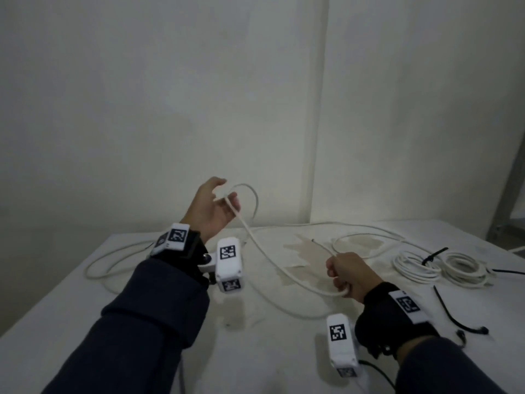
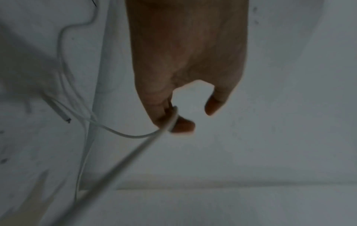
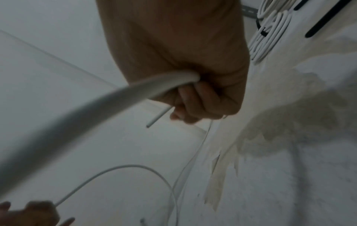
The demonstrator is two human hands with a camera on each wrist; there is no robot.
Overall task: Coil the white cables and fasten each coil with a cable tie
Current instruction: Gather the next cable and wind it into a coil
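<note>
- The left hand (image 1: 213, 209), raised above the table (image 1: 255, 351), pinches the white cable (image 1: 272, 261) between thumb and fingers.
- From there the cable slants down and rightward.
- The right hand (image 1: 348, 273), low and nearer, is clenched around it near its free end (image 1: 313, 240).

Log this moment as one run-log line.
left hand: pinches raised cable loop | right hand: grips white cable near its end | two tied coils on table | stage: coiling next cable
</note>
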